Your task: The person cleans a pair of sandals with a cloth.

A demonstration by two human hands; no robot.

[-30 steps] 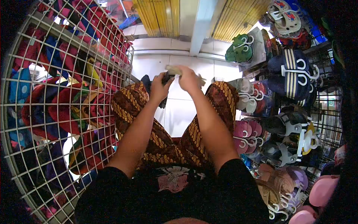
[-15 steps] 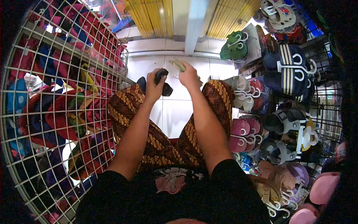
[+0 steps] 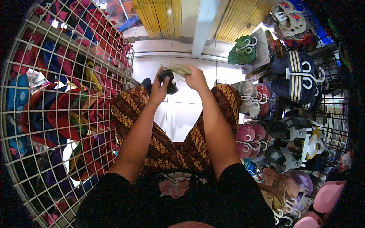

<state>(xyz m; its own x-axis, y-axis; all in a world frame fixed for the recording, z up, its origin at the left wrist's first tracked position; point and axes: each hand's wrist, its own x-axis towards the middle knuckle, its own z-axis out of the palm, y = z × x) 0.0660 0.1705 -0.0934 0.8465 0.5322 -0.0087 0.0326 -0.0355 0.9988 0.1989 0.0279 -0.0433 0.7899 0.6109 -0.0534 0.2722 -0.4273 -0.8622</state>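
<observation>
My left hand (image 3: 157,92) grips a small black shoe or sandal (image 3: 166,76), its thumb pressed over the near side; the exact kind is hard to make out. In my right hand (image 3: 196,78) is a folded olive-green cloth (image 3: 182,70), pinched at its right end. The cloth's left end reaches the top of the black footwear and seems to touch it. Both hands are over the white tiled floor (image 3: 182,110), just beyond my knees in patterned brown trousers (image 3: 131,110).
A white wire rack (image 3: 68,110) with colourful goods stands close on my left. On the right hang several pairs of footwear, among them green clogs (image 3: 242,50), striped navy slides (image 3: 294,74) and pink sandals (image 3: 249,138). A metal post (image 3: 203,28) and yellow slats (image 3: 157,19) are ahead.
My right hand has lowered slightly, and the cloth has swung down and left onto the black footwear. My left hand has tilted the footwear a little. The whole view has shifted slightly.
</observation>
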